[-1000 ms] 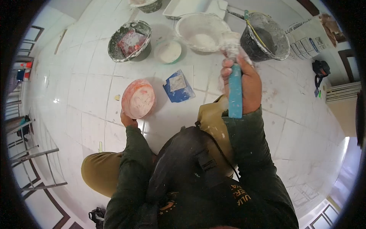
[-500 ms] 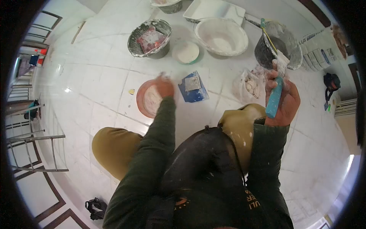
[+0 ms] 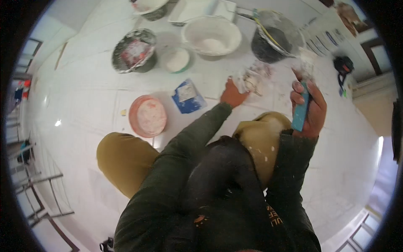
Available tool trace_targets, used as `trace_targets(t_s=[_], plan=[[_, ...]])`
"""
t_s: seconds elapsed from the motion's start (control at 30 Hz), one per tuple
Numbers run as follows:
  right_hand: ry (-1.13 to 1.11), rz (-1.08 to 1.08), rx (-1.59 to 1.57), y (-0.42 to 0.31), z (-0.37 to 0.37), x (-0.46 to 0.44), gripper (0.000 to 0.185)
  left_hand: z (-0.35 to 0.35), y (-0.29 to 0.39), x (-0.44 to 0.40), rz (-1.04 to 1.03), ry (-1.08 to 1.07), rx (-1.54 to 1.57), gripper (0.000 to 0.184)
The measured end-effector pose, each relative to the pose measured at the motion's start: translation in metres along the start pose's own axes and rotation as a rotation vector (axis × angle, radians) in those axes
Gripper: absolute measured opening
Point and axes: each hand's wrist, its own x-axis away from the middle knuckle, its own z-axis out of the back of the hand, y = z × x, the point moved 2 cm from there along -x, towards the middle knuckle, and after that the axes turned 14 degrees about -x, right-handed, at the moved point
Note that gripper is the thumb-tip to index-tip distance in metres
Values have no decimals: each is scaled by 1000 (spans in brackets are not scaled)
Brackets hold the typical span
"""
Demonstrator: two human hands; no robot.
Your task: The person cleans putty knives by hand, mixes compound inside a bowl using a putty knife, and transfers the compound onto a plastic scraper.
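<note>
My left hand (image 3: 234, 95) is at the near left edge of a clear plastic bag (image 3: 252, 84) with pale lumps inside, its fingers closed on the edge. In my right hand (image 3: 312, 107), a blue-handled tool (image 3: 300, 110) stands upright over my right knee; its head is smeared white and blurred, so its kind is unclear. To the left of the bag lies a blue plate (image 3: 187, 103) with a grey-white square on it. Further left is a round reddish tub (image 3: 133, 119) holding whitish material.
Behind are a dark bucket (image 3: 151, 56) with a red packet, a small tub of white material (image 3: 176, 59), a white basin (image 3: 189, 42), a white tray (image 3: 178, 17) and a black bucket (image 3: 266, 52). A metal frame (image 3: 54, 191) stands at left.
My left hand has gone from the reddish tub rightward to the plastic bag. The view has turned right, so the floor items appear further left. My right hand still holds the blue-handled tool.
</note>
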Motion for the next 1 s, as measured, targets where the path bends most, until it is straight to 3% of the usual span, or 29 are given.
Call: trace_targets(t_s=[0.07, 0.17, 0.27, 0.47, 0.57, 0.6, 0.67, 0.87, 1.0], plan=[[4, -14, 125, -13, 3, -1, 39, -21, -9, -8, -66, -28, -105, 78], [-40, -73, 353, -24, 1, -7, 35, 31, 4, -14, 149, -409, 217, 64], [-83, -324, 695, -34, 38, -22, 32, 16, -11, -21, 92, -317, 169, 46], [-2, -624, 788, 21, 107, -35, 24, 32, -8, -11, 256, -93, 359, 34], [47, -716, 805, 41, 128, -38, 23, 41, 0, -13, 131, 12, 298, 28], [60, -739, 811, 45, 133, -39, 23, 39, -1, -16, 149, -54, 307, 28], [55, -759, 799, 52, 143, -43, 22, 34, -4, -24, 185, -183, 328, 26], [162, -633, 786, 71, 168, -47, 21, 19, -11, -14, 194, -80, 484, 21], [215, -570, 611, 90, 180, -45, 16, 18, -7, -4, 82, -6, 494, 17]])
